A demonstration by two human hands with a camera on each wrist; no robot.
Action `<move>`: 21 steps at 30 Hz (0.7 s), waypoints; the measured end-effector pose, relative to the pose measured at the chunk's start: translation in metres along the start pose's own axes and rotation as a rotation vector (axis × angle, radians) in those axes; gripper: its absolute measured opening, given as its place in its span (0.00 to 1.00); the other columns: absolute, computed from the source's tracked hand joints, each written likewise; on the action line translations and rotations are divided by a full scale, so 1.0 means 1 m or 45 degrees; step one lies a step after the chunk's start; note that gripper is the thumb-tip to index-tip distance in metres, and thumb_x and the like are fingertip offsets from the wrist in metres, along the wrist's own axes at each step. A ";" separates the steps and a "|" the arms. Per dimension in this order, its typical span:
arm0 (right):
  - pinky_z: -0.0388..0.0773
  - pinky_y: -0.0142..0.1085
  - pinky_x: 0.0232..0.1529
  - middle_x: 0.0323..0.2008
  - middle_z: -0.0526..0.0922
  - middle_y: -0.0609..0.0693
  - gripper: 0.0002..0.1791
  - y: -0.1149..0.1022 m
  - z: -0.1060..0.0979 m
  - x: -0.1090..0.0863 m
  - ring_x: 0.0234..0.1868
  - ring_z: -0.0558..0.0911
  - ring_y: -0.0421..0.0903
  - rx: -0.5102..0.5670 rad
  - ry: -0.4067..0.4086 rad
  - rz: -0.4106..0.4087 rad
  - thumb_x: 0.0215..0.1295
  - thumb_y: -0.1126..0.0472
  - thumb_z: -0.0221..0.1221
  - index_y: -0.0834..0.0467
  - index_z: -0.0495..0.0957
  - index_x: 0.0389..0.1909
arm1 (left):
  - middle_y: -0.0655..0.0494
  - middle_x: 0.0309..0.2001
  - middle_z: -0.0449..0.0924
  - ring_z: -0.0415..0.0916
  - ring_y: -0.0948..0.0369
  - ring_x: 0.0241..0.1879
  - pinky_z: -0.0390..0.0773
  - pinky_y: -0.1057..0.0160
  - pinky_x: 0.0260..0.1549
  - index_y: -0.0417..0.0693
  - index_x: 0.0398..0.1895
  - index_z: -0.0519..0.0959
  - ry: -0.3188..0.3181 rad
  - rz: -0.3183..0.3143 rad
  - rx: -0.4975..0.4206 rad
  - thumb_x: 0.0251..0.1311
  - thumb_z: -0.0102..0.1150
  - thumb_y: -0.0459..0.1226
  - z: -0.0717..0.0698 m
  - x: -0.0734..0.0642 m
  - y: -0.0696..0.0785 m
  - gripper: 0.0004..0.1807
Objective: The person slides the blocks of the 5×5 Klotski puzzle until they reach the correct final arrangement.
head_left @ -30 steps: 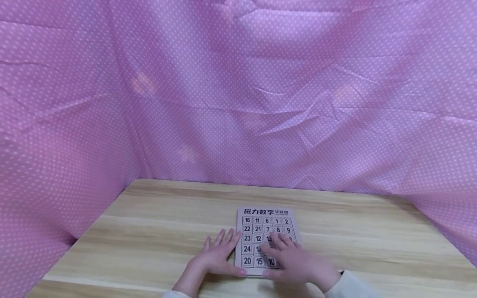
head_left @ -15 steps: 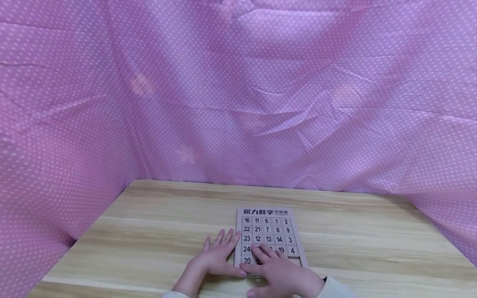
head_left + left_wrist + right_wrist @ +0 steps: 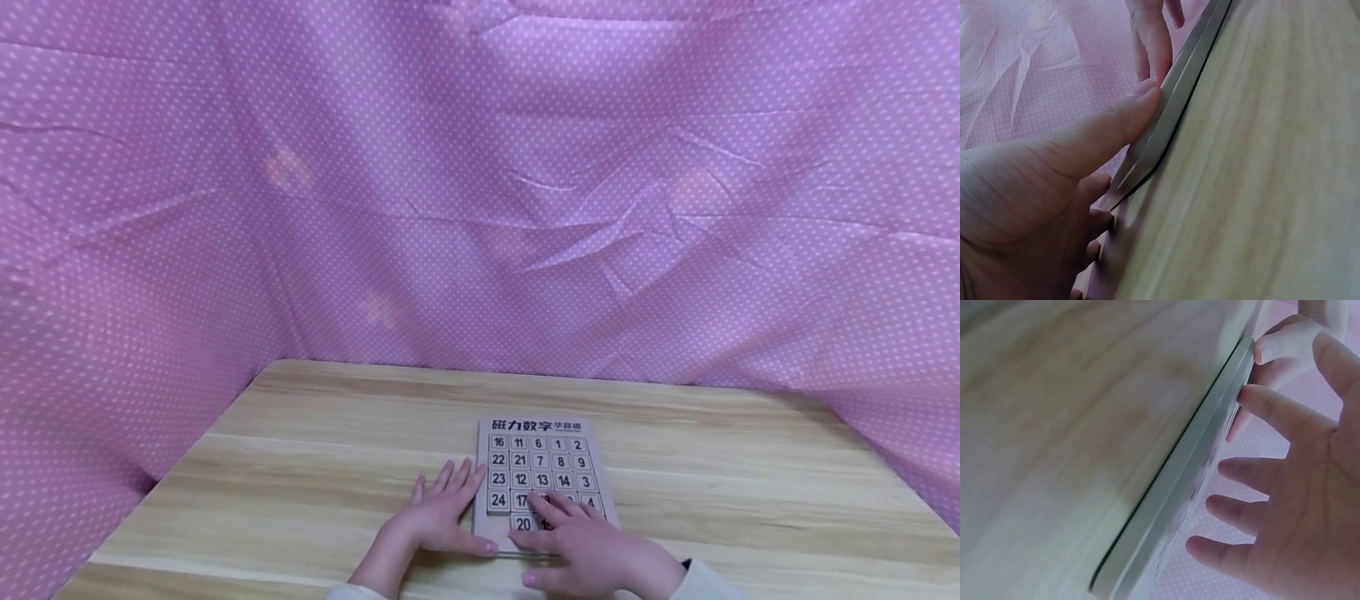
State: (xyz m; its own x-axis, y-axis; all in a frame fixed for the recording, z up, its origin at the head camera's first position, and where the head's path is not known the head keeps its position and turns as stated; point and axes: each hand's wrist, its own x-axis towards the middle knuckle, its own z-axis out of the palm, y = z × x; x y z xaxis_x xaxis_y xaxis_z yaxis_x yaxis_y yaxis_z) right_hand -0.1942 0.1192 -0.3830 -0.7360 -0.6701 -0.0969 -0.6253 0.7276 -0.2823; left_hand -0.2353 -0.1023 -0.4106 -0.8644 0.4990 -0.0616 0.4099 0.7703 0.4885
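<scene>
Board (image 3: 483, 446) lies flat on the table (image 3: 337, 467). Judged light and stiff; numbered tiles (image 3: 540, 461) likely slick, easily pushed. Best hold: board's side edges. Long axis runs near to far, heading (image 3: 534, 426) at far end. Left hand (image 3: 435, 517) spread along board's left edge; right hand (image 3: 592, 550) spread over its near-right tiles, pressure: cannot tell.

Number board (image 3: 498, 528), left hand (image 3: 435, 518) alongside, right hand (image 3: 588, 546) seemingly on tiles (image 3: 521, 479)
</scene>
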 end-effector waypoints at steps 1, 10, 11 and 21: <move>0.50 0.64 0.48 0.63 0.54 0.57 0.30 0.001 0.000 0.000 0.60 0.50 0.63 0.006 -0.001 -0.001 0.53 0.33 0.43 0.38 0.65 0.56 | 0.42 0.65 0.41 0.34 0.44 0.62 0.29 0.38 0.52 0.47 0.66 0.47 0.000 -0.001 0.001 0.34 0.57 0.63 0.000 0.000 0.000 0.56; 0.52 0.64 0.49 0.62 0.53 0.60 0.36 0.002 0.002 0.008 0.60 0.50 0.62 -0.031 0.031 -0.007 0.51 0.32 0.43 0.44 0.61 0.61 | 0.42 0.65 0.41 0.34 0.44 0.62 0.30 0.38 0.52 0.46 0.66 0.47 -0.003 -0.008 0.013 0.34 0.57 0.64 0.000 0.000 -0.002 0.57; 0.51 0.63 0.49 0.62 0.52 0.60 0.38 0.002 0.002 0.011 0.61 0.50 0.62 -0.047 0.038 0.009 0.51 0.31 0.43 0.46 0.60 0.61 | 0.42 0.65 0.41 0.34 0.44 0.62 0.30 0.38 0.52 0.46 0.66 0.47 -0.002 -0.007 0.014 0.34 0.57 0.64 -0.001 0.000 -0.002 0.57; 0.48 0.60 0.53 0.63 0.49 0.60 0.46 0.008 -0.003 0.062 0.62 0.47 0.60 -0.091 0.070 0.211 0.49 0.29 0.42 0.57 0.56 0.63 | 0.42 0.65 0.41 0.34 0.44 0.62 0.30 0.38 0.51 0.46 0.66 0.47 -0.015 0.003 0.033 0.34 0.55 0.65 0.000 0.001 -0.001 0.57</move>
State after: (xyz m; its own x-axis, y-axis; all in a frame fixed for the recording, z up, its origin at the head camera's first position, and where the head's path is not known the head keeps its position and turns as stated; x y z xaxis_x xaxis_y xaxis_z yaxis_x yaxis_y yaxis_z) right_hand -0.2451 0.0842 -0.3887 -0.8422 -0.5326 -0.0838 -0.5097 0.8372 -0.1982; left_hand -0.2362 -0.1025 -0.4114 -0.8600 0.5054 -0.0704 0.4196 0.7789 0.4661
